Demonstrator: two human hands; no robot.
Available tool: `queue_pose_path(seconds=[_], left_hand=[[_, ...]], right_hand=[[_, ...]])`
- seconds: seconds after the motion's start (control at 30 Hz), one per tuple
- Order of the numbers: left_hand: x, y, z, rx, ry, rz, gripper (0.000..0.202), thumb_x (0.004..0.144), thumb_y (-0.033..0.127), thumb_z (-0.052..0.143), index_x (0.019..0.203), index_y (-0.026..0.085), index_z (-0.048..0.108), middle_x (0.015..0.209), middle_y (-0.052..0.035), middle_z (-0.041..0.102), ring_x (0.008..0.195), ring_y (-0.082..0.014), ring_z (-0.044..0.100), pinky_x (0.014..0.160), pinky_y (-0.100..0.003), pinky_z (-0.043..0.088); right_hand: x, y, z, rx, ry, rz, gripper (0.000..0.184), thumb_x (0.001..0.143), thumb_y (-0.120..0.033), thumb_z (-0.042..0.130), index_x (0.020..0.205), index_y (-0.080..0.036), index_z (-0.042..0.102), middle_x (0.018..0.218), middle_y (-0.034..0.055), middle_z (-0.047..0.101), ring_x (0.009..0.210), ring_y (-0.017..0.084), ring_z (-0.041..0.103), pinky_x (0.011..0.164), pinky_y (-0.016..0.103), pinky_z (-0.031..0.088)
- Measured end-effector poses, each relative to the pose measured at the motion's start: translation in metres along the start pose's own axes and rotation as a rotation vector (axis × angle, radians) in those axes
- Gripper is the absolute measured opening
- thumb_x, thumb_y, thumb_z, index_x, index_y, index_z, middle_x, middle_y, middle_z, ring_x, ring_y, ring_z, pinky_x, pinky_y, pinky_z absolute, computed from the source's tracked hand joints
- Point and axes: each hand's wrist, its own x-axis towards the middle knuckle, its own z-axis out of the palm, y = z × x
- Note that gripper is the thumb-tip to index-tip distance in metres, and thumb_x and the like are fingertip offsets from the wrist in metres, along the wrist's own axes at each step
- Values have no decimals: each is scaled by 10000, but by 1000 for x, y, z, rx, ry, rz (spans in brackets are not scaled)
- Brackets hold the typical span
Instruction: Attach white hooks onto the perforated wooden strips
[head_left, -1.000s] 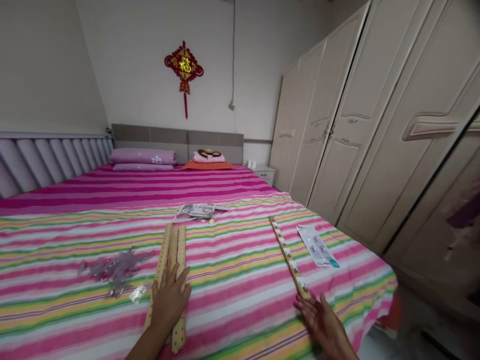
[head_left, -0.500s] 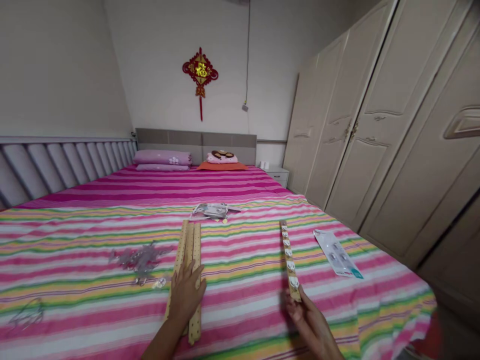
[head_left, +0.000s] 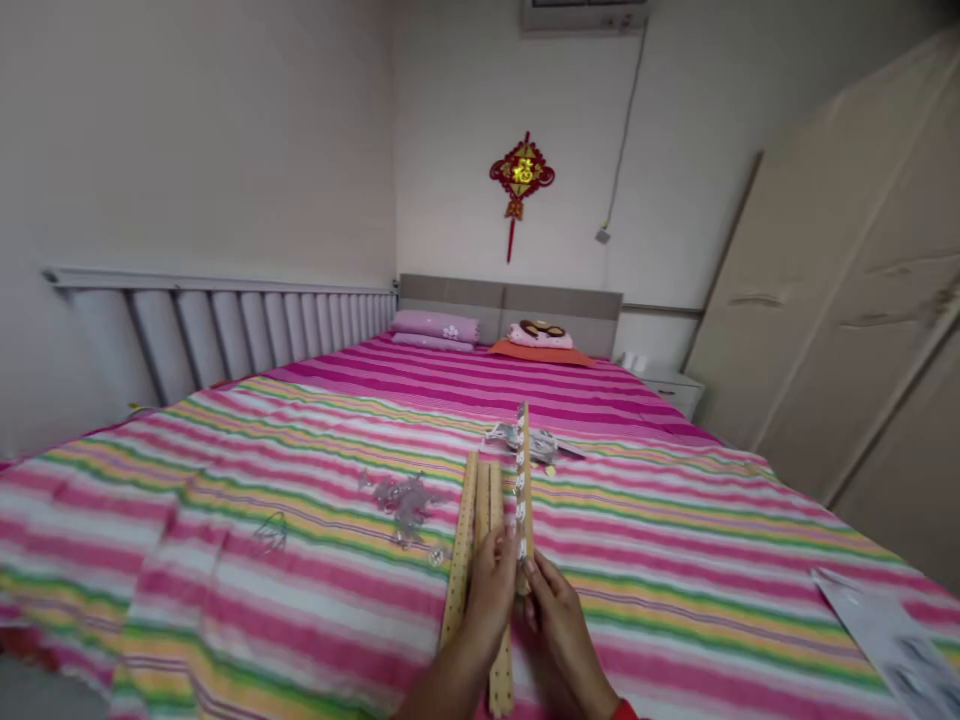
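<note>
Striped bed [head_left: 675,520], strips gathered.
Right hand [head_left: 559,625] pinched the hooked strip [head_left: 523,480] beside the left hand [head_left: 487,590], pressed flat on plain strips [head_left: 472,530]; hooks [head_left: 405,497] lay unused.

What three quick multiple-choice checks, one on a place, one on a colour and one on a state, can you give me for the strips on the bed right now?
1. Where does the strip with white hooks stand?
A. Alone by the wardrobe
B. Beside the plain wooden strips
C. On the pillows

2. What colour is the wall ornament?
A. Red and gold
B. Blue
C. Green

3. What is the right hand doing?
A. Lying flat and empty
B. Pressing the wall
C. Gripping the hooked strip's near end

Answers: 1 B, it runs alongside them on the bedspread. 2 A, red frame with gold centre. 3 C, its fingers close around that end, the left hand on the plain strips.
</note>
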Motion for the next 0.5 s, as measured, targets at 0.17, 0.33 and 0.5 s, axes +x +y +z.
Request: queue_pose_path(seconds=[0.17, 0.33, 0.5], left_hand=[[35, 3, -30, 169, 237, 79, 458, 842, 577, 359, 726, 195, 585, 707, -60, 649, 730, -204, 614, 653, -291, 461], [52, 3, -57, 255, 211, 227, 380, 827, 496, 366, 642, 198, 512, 635, -27, 594, 641, -180, 559, 615, -280, 421], [77, 2, -76, 335, 219, 271, 332, 852, 373, 325, 705, 191, 560, 737, -57, 648, 754, -198, 602, 740, -311, 452]], right_hand=[[17, 7, 43, -75, -110, 22, 475, 580, -554, 762, 841, -172, 658, 473, -78, 474, 412, 78, 334, 418, 220, 244], [34, 11, 53, -122, -210, 35, 466, 620, -619, 702, 645, -182, 539, 426, -99, 370, 395, 61, 284, 407, 202, 193], [45, 14, 59, -195, -223, -18, 437, 653, -600, 687, 662, -181, 564, 435, -94, 392, 389, 66, 300, 399, 203, 212]])
